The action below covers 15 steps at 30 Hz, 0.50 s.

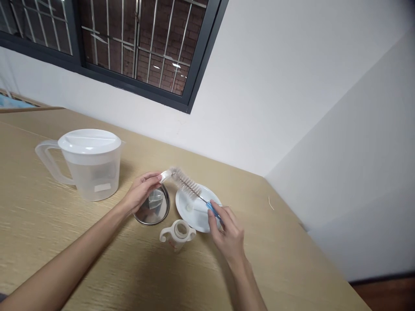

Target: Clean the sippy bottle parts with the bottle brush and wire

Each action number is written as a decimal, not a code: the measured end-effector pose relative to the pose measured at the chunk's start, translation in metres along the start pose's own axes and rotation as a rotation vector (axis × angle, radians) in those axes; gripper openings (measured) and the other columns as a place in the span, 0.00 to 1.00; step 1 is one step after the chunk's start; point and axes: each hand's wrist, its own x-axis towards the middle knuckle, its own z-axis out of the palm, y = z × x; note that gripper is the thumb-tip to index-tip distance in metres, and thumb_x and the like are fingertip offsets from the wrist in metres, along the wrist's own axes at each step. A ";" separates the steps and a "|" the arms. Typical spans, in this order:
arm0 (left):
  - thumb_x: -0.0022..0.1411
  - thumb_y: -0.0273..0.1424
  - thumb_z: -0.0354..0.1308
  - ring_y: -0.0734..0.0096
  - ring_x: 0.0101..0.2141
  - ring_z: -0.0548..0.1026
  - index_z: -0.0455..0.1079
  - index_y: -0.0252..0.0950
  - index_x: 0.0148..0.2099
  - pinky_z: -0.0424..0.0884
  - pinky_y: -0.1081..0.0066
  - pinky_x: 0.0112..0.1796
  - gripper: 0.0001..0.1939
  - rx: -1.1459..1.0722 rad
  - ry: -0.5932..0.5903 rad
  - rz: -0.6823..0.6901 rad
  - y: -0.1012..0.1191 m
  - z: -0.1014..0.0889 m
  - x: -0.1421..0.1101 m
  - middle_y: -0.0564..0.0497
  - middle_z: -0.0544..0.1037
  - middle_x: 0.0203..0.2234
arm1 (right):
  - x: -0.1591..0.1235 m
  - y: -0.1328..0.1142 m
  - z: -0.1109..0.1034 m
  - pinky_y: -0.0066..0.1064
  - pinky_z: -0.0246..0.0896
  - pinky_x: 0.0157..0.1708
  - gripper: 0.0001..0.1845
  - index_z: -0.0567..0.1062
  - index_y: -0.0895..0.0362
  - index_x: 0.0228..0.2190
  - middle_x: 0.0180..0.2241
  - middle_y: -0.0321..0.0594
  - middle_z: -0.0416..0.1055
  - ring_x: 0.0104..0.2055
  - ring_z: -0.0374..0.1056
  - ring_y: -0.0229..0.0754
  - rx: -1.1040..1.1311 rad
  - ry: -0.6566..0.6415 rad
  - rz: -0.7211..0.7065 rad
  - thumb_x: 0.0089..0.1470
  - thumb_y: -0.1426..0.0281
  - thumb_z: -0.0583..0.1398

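Observation:
My left hand [142,190] pinches a small white piece [164,175] above a steel bowl [152,206]. My right hand [227,231] grips the blue handle of a bottle brush [188,185], whose bristled tip touches the white piece. The brush crosses over a white plate [197,207]. A small white handled bottle [177,233] stands upright on the table in front of the bowl and plate, between my two hands.
A translucent plastic pitcher [89,166] with a white lid holds water at the left of the wooden table [129,268]. White walls meet in a corner at the table's far right. A barred window [136,43] is above.

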 end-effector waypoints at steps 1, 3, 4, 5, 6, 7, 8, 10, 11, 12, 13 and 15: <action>0.49 0.35 0.72 0.71 0.40 0.77 0.77 0.33 0.45 0.72 0.73 0.46 0.21 -0.002 -0.008 -0.008 0.001 0.000 -0.001 0.46 0.80 0.42 | 0.000 0.000 0.000 0.29 0.68 0.32 0.20 0.73 0.54 0.53 0.38 0.43 0.74 0.35 0.71 0.38 -0.003 0.003 0.001 0.59 0.76 0.59; 0.50 0.35 0.72 0.72 0.38 0.77 0.77 0.33 0.46 0.73 0.73 0.45 0.21 0.008 -0.028 -0.021 0.003 0.001 -0.003 0.46 0.81 0.41 | 0.000 0.000 -0.001 0.28 0.68 0.32 0.20 0.73 0.53 0.52 0.38 0.42 0.74 0.35 0.71 0.37 -0.005 0.007 0.005 0.59 0.76 0.59; 0.49 0.35 0.72 0.73 0.38 0.78 0.76 0.33 0.47 0.73 0.73 0.45 0.22 0.014 -0.039 -0.026 0.004 0.001 -0.003 0.46 0.81 0.41 | 0.001 0.000 -0.001 0.28 0.68 0.32 0.20 0.73 0.54 0.52 0.38 0.42 0.74 0.36 0.71 0.37 -0.005 0.009 0.006 0.58 0.76 0.59; 0.49 0.35 0.72 0.73 0.38 0.78 0.76 0.33 0.48 0.73 0.72 0.46 0.23 0.021 -0.049 -0.033 0.005 0.001 -0.004 0.46 0.81 0.40 | 0.001 0.000 -0.002 0.27 0.68 0.32 0.20 0.73 0.54 0.52 0.38 0.42 0.74 0.36 0.71 0.37 -0.006 0.010 0.005 0.58 0.76 0.59; 0.48 0.34 0.73 0.72 0.38 0.78 0.75 0.33 0.48 0.73 0.71 0.46 0.25 0.029 -0.059 -0.039 0.005 0.002 -0.005 0.46 0.81 0.40 | 0.001 0.000 -0.002 0.27 0.68 0.32 0.20 0.73 0.54 0.52 0.38 0.42 0.74 0.36 0.71 0.37 -0.009 0.011 0.006 0.59 0.76 0.59; 0.48 0.34 0.73 0.71 0.38 0.78 0.74 0.33 0.49 0.73 0.70 0.47 0.26 0.038 -0.069 -0.044 0.006 0.002 -0.006 0.45 0.81 0.41 | 0.000 0.001 -0.002 0.27 0.68 0.32 0.19 0.74 0.54 0.52 0.38 0.42 0.74 0.36 0.71 0.37 -0.015 0.008 0.010 0.59 0.75 0.59; 0.47 0.33 0.74 0.70 0.39 0.79 0.74 0.34 0.50 0.73 0.69 0.48 0.28 0.050 -0.081 -0.052 0.007 0.002 -0.007 0.45 0.81 0.42 | 0.000 0.002 -0.001 0.27 0.68 0.31 0.19 0.74 0.54 0.52 0.38 0.42 0.74 0.36 0.71 0.38 -0.025 0.004 0.018 0.59 0.75 0.59; 0.46 0.32 0.74 0.68 0.42 0.79 0.73 0.34 0.52 0.72 0.67 0.50 0.30 0.075 -0.093 -0.069 0.008 0.003 -0.009 0.43 0.80 0.45 | 0.000 0.004 -0.001 0.28 0.68 0.31 0.18 0.74 0.55 0.51 0.38 0.43 0.74 0.36 0.71 0.38 -0.056 -0.003 0.045 0.60 0.73 0.59; 0.46 0.31 0.74 0.67 0.43 0.79 0.72 0.34 0.53 0.72 0.66 0.51 0.30 0.082 -0.093 -0.076 0.008 0.004 -0.009 0.42 0.79 0.47 | 0.000 0.005 0.000 0.28 0.68 0.30 0.17 0.74 0.55 0.51 0.37 0.43 0.74 0.35 0.71 0.39 -0.072 -0.005 0.060 0.60 0.73 0.59; 0.47 0.31 0.73 0.66 0.43 0.79 0.72 0.34 0.53 0.72 0.65 0.51 0.30 0.083 -0.092 -0.082 0.008 0.004 -0.010 0.42 0.79 0.47 | -0.001 0.006 0.000 0.28 0.68 0.30 0.17 0.74 0.55 0.51 0.36 0.43 0.74 0.35 0.71 0.39 -0.086 -0.003 0.071 0.60 0.72 0.58; 0.48 0.31 0.73 0.65 0.43 0.79 0.72 0.34 0.52 0.73 0.64 0.51 0.29 0.078 -0.094 -0.089 0.008 0.004 -0.010 0.42 0.79 0.48 | -0.001 0.007 0.001 0.29 0.68 0.30 0.16 0.74 0.56 0.50 0.36 0.43 0.74 0.35 0.71 0.39 -0.094 0.002 0.078 0.61 0.72 0.58; 0.51 0.32 0.71 0.64 0.44 0.79 0.74 0.34 0.50 0.73 0.64 0.52 0.24 0.049 -0.113 -0.097 0.008 0.003 -0.010 0.42 0.79 0.47 | -0.001 0.008 0.001 0.29 0.68 0.30 0.16 0.74 0.56 0.50 0.36 0.43 0.74 0.34 0.71 0.39 -0.092 0.016 0.077 0.61 0.71 0.58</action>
